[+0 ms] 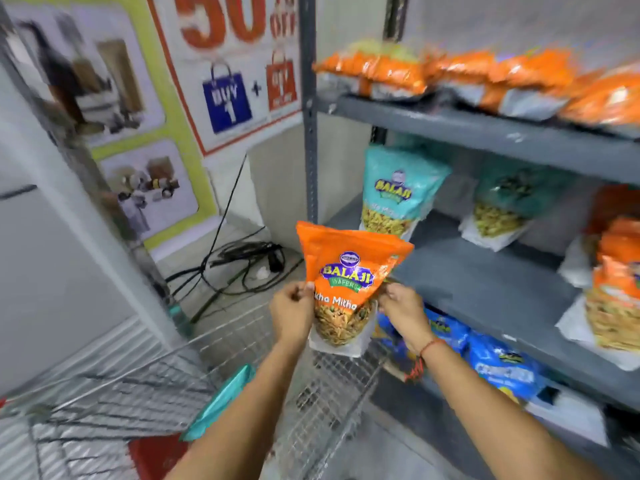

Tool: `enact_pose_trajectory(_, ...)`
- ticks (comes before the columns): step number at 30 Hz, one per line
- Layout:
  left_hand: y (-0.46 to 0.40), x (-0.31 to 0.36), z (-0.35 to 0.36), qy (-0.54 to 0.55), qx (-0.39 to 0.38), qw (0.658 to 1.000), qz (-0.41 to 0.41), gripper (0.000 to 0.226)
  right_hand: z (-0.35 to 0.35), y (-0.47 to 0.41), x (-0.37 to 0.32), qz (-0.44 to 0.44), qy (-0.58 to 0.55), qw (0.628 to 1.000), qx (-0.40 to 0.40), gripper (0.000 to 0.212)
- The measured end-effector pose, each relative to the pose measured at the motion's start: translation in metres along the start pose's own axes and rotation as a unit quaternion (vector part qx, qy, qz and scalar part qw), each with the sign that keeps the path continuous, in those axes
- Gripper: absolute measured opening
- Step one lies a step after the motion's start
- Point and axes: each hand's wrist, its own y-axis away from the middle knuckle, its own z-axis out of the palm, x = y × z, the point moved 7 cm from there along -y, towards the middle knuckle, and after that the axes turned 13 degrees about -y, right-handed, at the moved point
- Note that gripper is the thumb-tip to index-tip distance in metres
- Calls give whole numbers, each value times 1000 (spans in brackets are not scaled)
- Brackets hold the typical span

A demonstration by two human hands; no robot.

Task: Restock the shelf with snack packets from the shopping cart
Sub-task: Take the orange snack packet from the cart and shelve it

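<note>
I hold an orange Balaji snack packet (348,278) upright in front of me, above the far corner of the wire shopping cart (322,403). My left hand (292,311) pinches its left edge and my right hand (403,311) grips its right edge. The packet hovers just left of the grey middle shelf (478,289), not touching it. On that shelf stand two teal packets (398,192) at the back and orange packets (613,299) at the right. A teal packet (221,401) lies in the cart under my left forearm.
Orange packets (485,77) lie along the top shelf (485,133). Blue packets (498,368) fill the shelf below. A grey upright post (310,140) marks the rack's left end. Black cables (242,268) sprawl on the floor beyond the cart. A white cabinet (45,254) stands at left.
</note>
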Motion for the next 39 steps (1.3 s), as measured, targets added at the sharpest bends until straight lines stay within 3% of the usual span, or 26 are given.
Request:
enact_pose_trajectory(5, 24, 136, 2, 87, -39, 989, 116, 17, -90, 40, -114, -71, -58, 991, 101, 29)
enact_pose_trajectory(8, 49, 220, 9, 123, -65, 972, 188, 17, -151, 64, -179, -139, -71, 976, 154, 17)
enact_pose_trajectory(10, 72, 268, 15, 148, -92, 958, 227, 20, -193, 81, -212, -167, -89, 964, 189, 24)
enact_pose_trajectory(13, 104, 320, 30, 188, -132, 938, 259, 16, -242, 110, -251, -193, -138, 947, 216, 12)
enact_pose_trajectory(18, 147, 366, 58, 216, -186, 914, 288, 13, -300, 148, -284, -239, -135, 932, 235, 22)
enact_pose_trajectory(21, 170, 377, 73, 214, -211, 904, 304, 23, -325, 161, -281, -240, -133, 929, 247, 21)
enact_pose_trajectory(28, 214, 353, 126, 213, -219, 907, 290, 15, -366, 189, -234, -208, -141, 929, 272, 25)
enact_pose_trajectory(32, 252, 302, 171, 208, -233, 904, 293, 14, -396, 198, -169, -135, -122, 949, 257, 30)
enact_pose_trajectory(36, 286, 257, 242, 158, -264, 909, 280, 17, -447, 205, -79, -33, -100, 958, 267, 14)
enact_pose_trajectory(39, 314, 229, 302, 98, -302, 914, 253, 16, -488, 215, -27, 33, -91, 955, 281, 16)
